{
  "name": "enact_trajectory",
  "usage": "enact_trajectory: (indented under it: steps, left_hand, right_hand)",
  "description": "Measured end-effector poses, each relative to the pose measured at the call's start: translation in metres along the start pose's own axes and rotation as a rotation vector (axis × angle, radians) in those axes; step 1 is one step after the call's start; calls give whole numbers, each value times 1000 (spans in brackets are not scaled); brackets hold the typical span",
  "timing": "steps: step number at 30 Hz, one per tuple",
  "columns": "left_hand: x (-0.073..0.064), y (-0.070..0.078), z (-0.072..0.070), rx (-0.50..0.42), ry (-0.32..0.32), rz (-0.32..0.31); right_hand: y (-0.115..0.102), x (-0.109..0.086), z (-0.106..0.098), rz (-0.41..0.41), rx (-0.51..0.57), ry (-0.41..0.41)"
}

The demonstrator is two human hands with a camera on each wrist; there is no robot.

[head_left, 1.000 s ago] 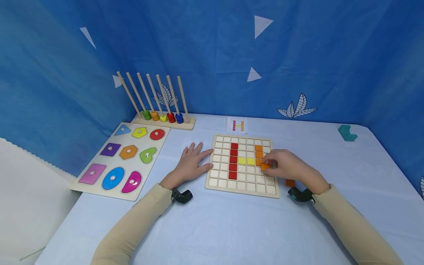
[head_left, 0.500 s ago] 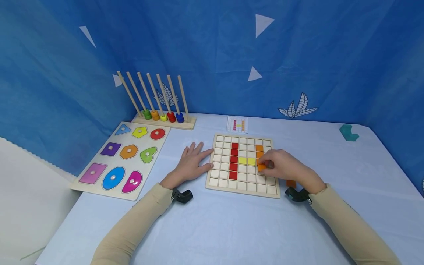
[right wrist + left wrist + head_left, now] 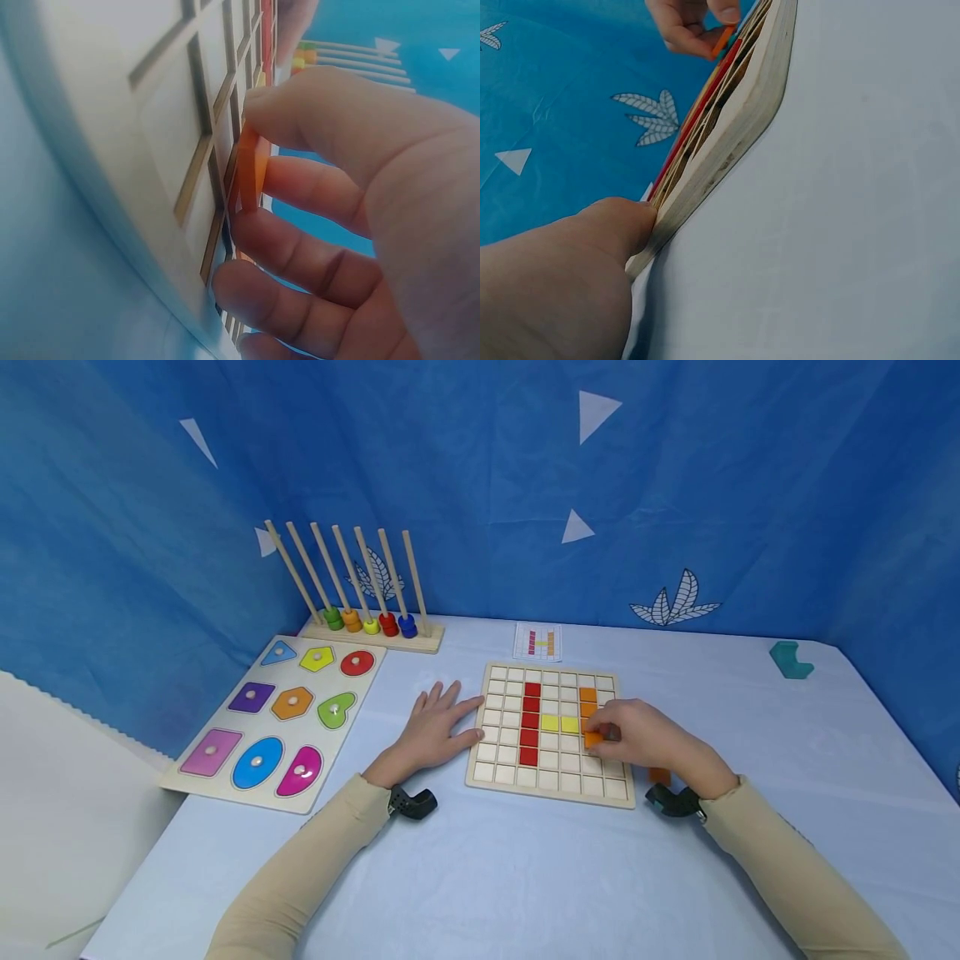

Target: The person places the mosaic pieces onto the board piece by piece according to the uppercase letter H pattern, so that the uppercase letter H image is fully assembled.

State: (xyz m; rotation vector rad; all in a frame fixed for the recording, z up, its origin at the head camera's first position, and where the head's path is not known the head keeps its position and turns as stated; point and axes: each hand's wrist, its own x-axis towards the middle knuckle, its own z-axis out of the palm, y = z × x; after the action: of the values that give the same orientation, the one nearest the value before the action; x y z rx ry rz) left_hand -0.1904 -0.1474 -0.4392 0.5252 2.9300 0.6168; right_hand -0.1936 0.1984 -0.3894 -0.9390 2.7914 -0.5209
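Observation:
A wooden grid board lies flat on the table. A column of red tiles, two yellow tiles and a column of orange tiles sit in its cells. My right hand pinches an orange square tile between thumb and fingers, low over the orange column; the tile looks tilted in the right wrist view. Whether it touches its cell I cannot tell. My left hand rests at the board's left edge, fingers spread and thumb against the rim.
Another orange tile lies right of the board, partly behind my right wrist. A pattern card lies behind the board. A shape puzzle and a peg stand with coloured rings are on the left. A teal piece lies far right.
My right hand has shifted slightly left with the orange tile, bringing it over the orange column, and has held there since half a second ago. My left hand has stayed in place.

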Motion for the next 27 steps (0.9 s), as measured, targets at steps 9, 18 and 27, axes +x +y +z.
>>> enact_trajectory:
  steps: [9,18,27]
  left_hand:
    - [-1,1,-1,3,5,3]
    - [-1,2,-2,-8,6,9]
    - [-2,3,-4,-20,0,12]
  right_hand:
    - [0,0,2,-5,16,-8]
    - [-2,-1,1,1,16,-15]
    - [-1,-1,1,-1,23,-14]
